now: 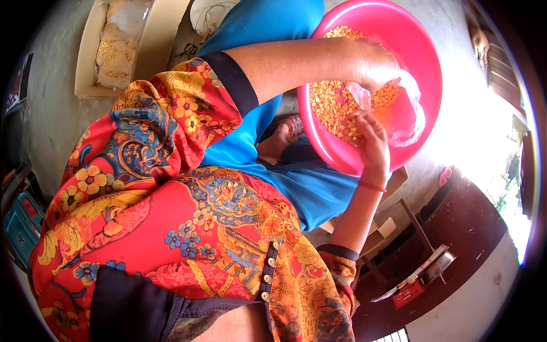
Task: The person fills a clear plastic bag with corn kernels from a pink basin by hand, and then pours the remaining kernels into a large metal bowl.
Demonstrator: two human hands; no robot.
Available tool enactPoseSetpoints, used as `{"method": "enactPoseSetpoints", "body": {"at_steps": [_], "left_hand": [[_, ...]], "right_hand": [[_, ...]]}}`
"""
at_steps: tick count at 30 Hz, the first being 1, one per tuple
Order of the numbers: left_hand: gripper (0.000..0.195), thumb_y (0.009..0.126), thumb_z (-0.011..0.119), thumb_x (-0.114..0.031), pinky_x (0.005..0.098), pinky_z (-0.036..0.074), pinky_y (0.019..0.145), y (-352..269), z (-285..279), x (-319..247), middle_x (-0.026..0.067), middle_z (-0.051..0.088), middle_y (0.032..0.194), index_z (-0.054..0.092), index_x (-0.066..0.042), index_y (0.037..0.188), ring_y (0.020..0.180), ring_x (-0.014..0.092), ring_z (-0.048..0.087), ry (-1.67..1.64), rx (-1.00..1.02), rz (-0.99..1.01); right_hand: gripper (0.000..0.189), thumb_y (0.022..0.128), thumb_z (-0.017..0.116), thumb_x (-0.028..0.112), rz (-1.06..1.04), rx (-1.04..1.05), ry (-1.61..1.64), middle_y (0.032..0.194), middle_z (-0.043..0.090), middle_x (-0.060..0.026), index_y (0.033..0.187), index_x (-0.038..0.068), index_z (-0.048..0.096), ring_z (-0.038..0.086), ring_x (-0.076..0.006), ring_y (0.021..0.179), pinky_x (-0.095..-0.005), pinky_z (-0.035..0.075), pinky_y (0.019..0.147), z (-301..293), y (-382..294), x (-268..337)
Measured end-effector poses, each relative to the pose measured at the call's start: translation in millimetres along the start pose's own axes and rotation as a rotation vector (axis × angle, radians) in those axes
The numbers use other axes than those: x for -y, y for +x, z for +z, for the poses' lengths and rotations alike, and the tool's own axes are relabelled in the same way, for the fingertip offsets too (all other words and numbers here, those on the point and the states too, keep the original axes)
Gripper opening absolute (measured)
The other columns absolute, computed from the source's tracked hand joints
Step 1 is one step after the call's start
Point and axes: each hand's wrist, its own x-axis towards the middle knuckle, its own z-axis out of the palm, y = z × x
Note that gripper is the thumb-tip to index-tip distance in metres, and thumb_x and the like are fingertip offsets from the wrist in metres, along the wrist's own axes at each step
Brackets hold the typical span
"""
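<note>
In the pink plastic basin (429, 72) lie many loose yellow-orange corn kernels (327, 100). A clear plastic bag (410, 124) with kernels in it rests against the basin's far side. My left hand (378, 68) bends down at the bag's mouth; its fingers are hidden behind the wrist and the film. My right hand (371, 134), with a red bead bracelet (372, 186) at the wrist, is low in the basin. Its fingers curl around a few kernels, close to the bag's near edge.
The basin stands by my knees, in blue trousers (265, 21). At upper left is a cardboard box (159, 38) with bagged corn (113, 60). Cardboard flaps (386, 228) lie beneath my right forearm. A teal plastic stool (23, 231) stands at far left.
</note>
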Motion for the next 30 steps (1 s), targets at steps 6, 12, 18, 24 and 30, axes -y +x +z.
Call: {"method": "enactPoseSetpoints", "body": {"at_steps": [6,12,18,24,30], "left_hand": [[0.049,0.070,0.053,-0.003,0.0391,0.048,0.075,0.2,-0.5,1.9,0.0088,0.063,0.091,0.057,-0.022,0.114,0.084,0.025,0.061,-0.020,0.022,0.015],[0.047,0.069,0.054,-0.003,0.0385,0.047,0.077,0.8,-0.1,0.8,0.0094,0.063,0.091,0.059,-0.021,0.112,0.084,0.025,0.061,-0.020,0.031,-0.013],[0.047,0.071,0.052,-0.002,0.0386,0.047,0.079,0.0,0.9,-1.0,0.0107,0.063,0.092,0.058,-0.021,0.113,0.086,0.025,0.061,-0.031,-0.003,0.011],[0.049,0.071,0.051,0.000,0.0378,0.047,0.081,0.9,1.6,-0.6,0.0101,0.063,0.095,0.057,-0.022,0.114,0.087,0.025,0.061,-0.045,0.036,-0.040],[0.051,0.070,0.051,0.002,0.0374,0.047,0.081,0.8,-1.3,-3.5,0.0084,0.063,0.096,0.057,-0.022,0.115,0.088,0.023,0.061,-0.028,0.047,-0.030]], "right_hand": [[0.021,0.088,0.047,0.010,-0.252,-0.366,0.136,0.090,0.060,-0.0103,0.103,-0.003,0.055,0.060,-0.0191,0.077,-0.0261,0.052,0.067,-2.6,7.8,49.4],[0.020,0.087,0.048,0.013,-0.172,-0.155,-0.445,0.095,0.060,-0.0041,0.103,0.005,0.059,0.058,-0.0105,0.080,-0.0241,0.048,0.064,-3.9,-3.8,48.2],[0.037,0.082,0.057,0.016,-0.220,-0.091,-1.113,0.108,0.057,-0.0137,0.117,0.006,0.050,0.057,-0.0224,0.090,-0.0317,0.047,0.073,19.5,23.9,-13.9],[0.034,0.079,0.061,0.020,-0.211,0.037,-1.193,0.087,0.060,-0.0167,0.107,0.002,0.054,0.059,-0.0264,0.079,-0.0323,0.045,0.070,44.2,40.0,-19.0],[0.024,0.082,0.058,0.019,-0.204,0.106,-0.956,0.077,0.059,-0.0043,0.095,-0.001,0.057,0.054,-0.0129,0.068,-0.0259,0.043,0.062,34.3,42.2,-24.3]]}}
